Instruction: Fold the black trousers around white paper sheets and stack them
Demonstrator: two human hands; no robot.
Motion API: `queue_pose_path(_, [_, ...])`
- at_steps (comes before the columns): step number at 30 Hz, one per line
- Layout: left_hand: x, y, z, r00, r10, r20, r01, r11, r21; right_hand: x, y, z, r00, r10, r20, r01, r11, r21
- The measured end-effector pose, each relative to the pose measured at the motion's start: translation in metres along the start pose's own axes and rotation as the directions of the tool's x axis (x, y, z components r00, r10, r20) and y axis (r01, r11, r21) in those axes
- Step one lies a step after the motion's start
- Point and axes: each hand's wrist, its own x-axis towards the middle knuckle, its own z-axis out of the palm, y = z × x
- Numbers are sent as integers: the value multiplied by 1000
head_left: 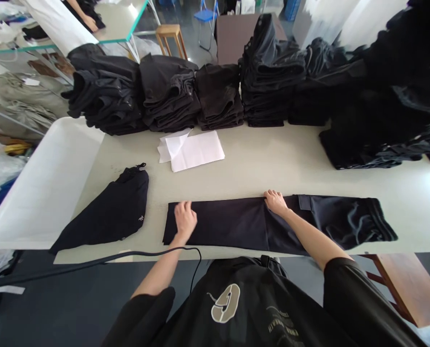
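Note:
A pair of black trousers (229,224), folded lengthwise, lies flat along the front of the table, with its waistband at the right and leg ends at the left. My left hand (185,220) is closed with curled fingers at the far edge of the trousers, close to the leg ends. Farther right, around the middle of their length, my right hand (276,202) pinches the same far edge near a pocket flap. To the left of the trousers lies a dark garment (117,209) with a small light logo, spread in a slanted shape.
Stacks of folded black garments (171,94) line the table's back edge, and a large pile (388,125) stands at the right. White paper sheets (196,150) lie mid-table. A black cable (128,254) crosses the front left edge. A wooden stool (413,286) stands at the lower right. Another person's hand (90,22) shows at the far table.

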Motion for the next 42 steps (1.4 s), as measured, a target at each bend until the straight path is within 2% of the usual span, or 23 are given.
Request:
queue_pose_path(1, [-16, 10, 8, 997, 62, 43, -60, 998, -33, 1, 1, 1, 1000, 5, -3, -5, 1000, 13])
queue_pose_path(3, [-41, 17, 24, 994, 83, 71, -80, 996, -50, 5, 3, 2, 1000, 6, 14, -7, 999, 41])
queue_pose_path(6, [-48, -5, 35, 999, -33, 41, 33, 999, 4, 13, 1, -4, 999, 1, 53, -5, 997, 76])
queue_pose_path(8, [-37, -33, 32, 995, -96, 15, 95, 994, 53, 16, -6, -11, 998, -31, 56, 26, 996, 87])
queue_pose_path(12, [-2, -83, 13, 992, -129, -4, 128, 985, 115, 12, -23, -20, 979, -202, 15, 199, 975, 96])
queue_pose_path(14, [16, -90, 1, 982, -188, 32, 182, 974, 138, 6, -26, -21, 964, -266, 17, 262, 958, 117])
queue_pose_path(15, [23, -86, -4, 973, -229, 37, 221, 963, 153, 2, -24, -21, 959, -281, 18, 277, 952, 134])
queue_pose_path(16, [28, -76, -9, 966, -257, 25, 250, 955, 162, -2, -20, -22, 958, -286, 17, 280, 948, 153])
queue_pose_path(18, [32, -39, -14, 974, -225, -36, 228, 962, 148, -11, -4, -23, 966, -260, 5, 255, 952, 171])
queue_pose_path(20, [24, 16, -11, 996, -72, -60, 77, 993, 85, -19, 19, -26, 976, -216, 8, 213, 965, 150])
queue_pose_path(22, [4, 79, -2, 994, 100, 34, -100, 995, -11, -27, 46, -28, 981, -191, 22, 188, 977, 103])
queue_pose_path(23, [-8, 110, 5, 976, 189, 112, -183, 981, -62, -30, 60, -29, 983, -185, 22, 183, 980, 79])
queue_pose_path(25, [-32, 162, 19, 902, 333, 275, -305, 942, -143, -34, 83, -30, 986, -167, 11, 167, 985, 43])
queue_pose_path(27, [-52, 196, 31, 828, 390, 403, -368, 920, -135, -36, 101, -30, 996, -85, 14, 85, 996, 29])
queue_pose_path(28, [-58, 205, 35, 807, 386, 447, -384, 918, -100, -36, 107, -29, 999, -29, 26, 28, 999, 30])
queue_pose_path(30, [-64, 211, 39, 803, 333, 494, -380, 925, -5, -33, 114, -27, 996, 76, 48, -78, 996, 36])
queue_pose_path(32, [-61, 207, 37, 812, 262, 521, -341, 938, 59, -31, 116, -25, 990, 131, 52, -133, 990, 50])
queue_pose_path(34, [-54, 202, 34, 807, 191, 558, -283, 956, 82, -31, 121, -25, 990, 134, 37, -136, 988, 72])
queue_pose_path(36, [-46, 201, 33, 788, 137, 600, -232, 969, 84, -40, 136, -27, 992, 125, -29, -121, 986, 119])
queue_pose_path(38, [-40, 203, 36, 778, 92, 622, -189, 978, 91, -62, 167, -28, 975, 180, -132, -156, 972, 173])
queue_pose_path(40, [-36, 206, 41, 780, 56, 623, -157, 982, 108, -98, 213, -24, 915, 361, -182, -317, 920, 231])
queue_pose_path(42, [-33, 209, 47, 780, 23, 625, -131, 983, 127, -142, 261, -14, 796, 595, -108, -548, 785, 287])
